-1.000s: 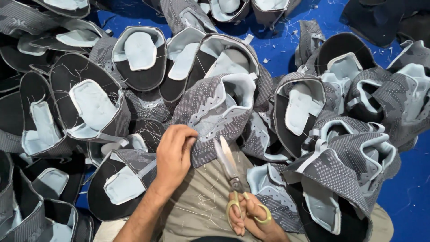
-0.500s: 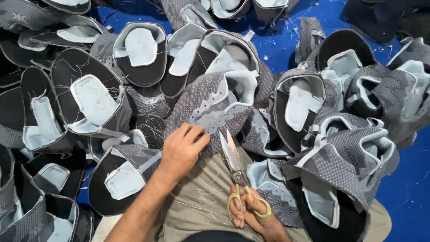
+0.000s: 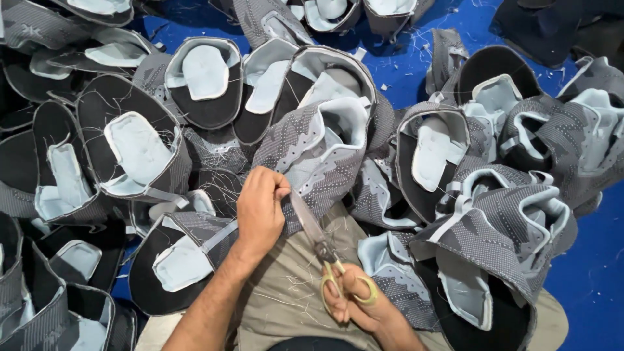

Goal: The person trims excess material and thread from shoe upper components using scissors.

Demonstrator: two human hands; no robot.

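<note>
Since half a second ago my left hand [image 3: 260, 207] has curled tighter, pinching the lower edge of the grey knit shoe upper [image 3: 318, 156], and the scissors [image 3: 325, 250] have swung so their closed blades now point toward that pinch at about 11 o'clock. From the head view, my right hand [image 3: 361, 304] is clenched through the yellow handles, low at 6 o'clock over my khaki lap [image 3: 286, 305]. I count one pair of scissors and two hands. That upper lies at the middle of the view, its pale lining facing up. Around it, many more grey and black uppers are heaped on the blue floor [image 3: 588, 260], overlapping too much for me to count.
</note>
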